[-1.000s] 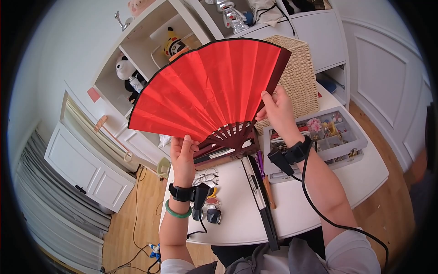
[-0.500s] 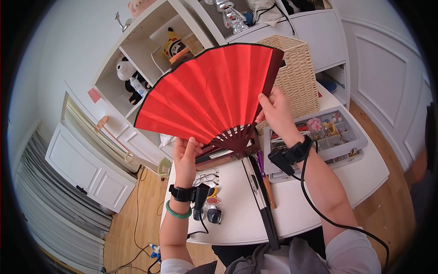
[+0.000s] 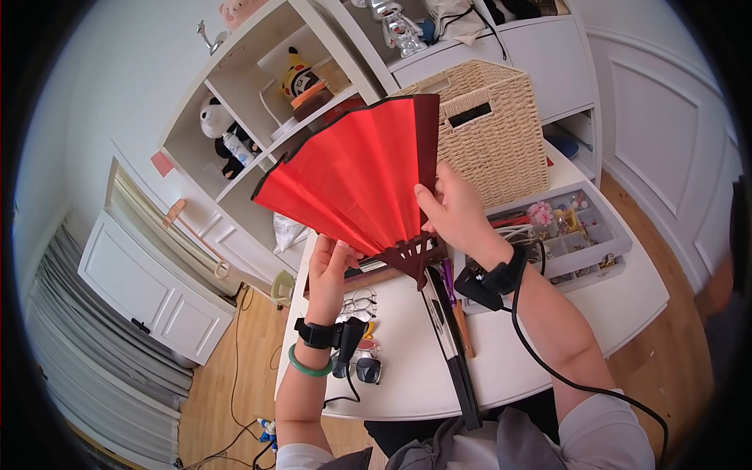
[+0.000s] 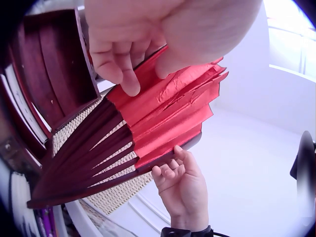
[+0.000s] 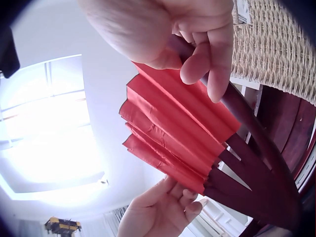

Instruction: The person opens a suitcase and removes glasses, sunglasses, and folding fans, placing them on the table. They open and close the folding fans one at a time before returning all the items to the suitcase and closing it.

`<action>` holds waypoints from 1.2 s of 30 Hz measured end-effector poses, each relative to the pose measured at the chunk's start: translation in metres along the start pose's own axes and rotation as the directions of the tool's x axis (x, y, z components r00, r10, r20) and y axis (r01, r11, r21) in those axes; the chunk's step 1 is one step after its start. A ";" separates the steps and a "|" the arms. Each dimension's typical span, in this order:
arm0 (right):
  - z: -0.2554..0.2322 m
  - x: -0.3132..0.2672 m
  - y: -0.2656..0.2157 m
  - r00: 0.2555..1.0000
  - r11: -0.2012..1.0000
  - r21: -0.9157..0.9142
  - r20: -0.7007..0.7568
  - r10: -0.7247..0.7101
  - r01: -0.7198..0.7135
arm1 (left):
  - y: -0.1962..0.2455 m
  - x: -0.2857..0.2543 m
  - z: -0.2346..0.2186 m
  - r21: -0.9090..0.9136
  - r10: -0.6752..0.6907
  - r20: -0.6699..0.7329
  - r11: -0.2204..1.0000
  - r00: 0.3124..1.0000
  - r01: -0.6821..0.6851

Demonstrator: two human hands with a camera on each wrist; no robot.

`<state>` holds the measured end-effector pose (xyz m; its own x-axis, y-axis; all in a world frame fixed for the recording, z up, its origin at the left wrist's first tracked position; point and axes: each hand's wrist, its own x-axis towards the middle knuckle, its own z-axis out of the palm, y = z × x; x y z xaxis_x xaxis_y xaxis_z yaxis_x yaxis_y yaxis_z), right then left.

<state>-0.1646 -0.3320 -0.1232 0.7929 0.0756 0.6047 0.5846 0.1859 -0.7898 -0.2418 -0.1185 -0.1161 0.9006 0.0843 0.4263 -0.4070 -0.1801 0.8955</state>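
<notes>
A red folding fan (image 3: 356, 168) with dark ribs is held up above the table, partly spread, its pivot end pointing down. The left hand (image 3: 327, 270) pinches its left edge low on the red part. Along the right outer rib, the right hand (image 3: 462, 211) grips with thumb and fingers. In the left wrist view the fan (image 4: 163, 108) shows bunched folds between the left hand (image 4: 173, 29) and the right hand (image 4: 185, 190). The right wrist view shows the fan (image 5: 173, 118) with the right hand (image 5: 168, 34) on the outer rib and the left hand (image 5: 160, 210) at the opposite edge.
On the white table (image 3: 399, 376) lie a long black-and-white folded item (image 3: 448, 337), glasses (image 3: 360, 301), sunglasses (image 3: 368, 370) and a compartment box (image 3: 599, 227). A woven basket (image 3: 501, 133) stands behind, with white shelves (image 3: 258, 94) further back.
The fan has narrowed from a wide spread. The right hand has moved left and down with the outer rib, and the left hand slightly right, bringing the hands closer together. More of the basket shows.
</notes>
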 end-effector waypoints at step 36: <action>0.021 -0.034 -0.049 0.957 0.965 -0.131 0.216 -0.194 0.226 | 0.019 -0.025 0.034 0.224 0.162 0.197 0.953 0.967 -0.206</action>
<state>-0.2240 -0.3228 -0.1027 0.6077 0.2481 0.7544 0.7658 0.0684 -0.6394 -0.2667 -0.1573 -0.1141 0.8347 -0.1407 0.5325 -0.5389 -0.4086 0.7367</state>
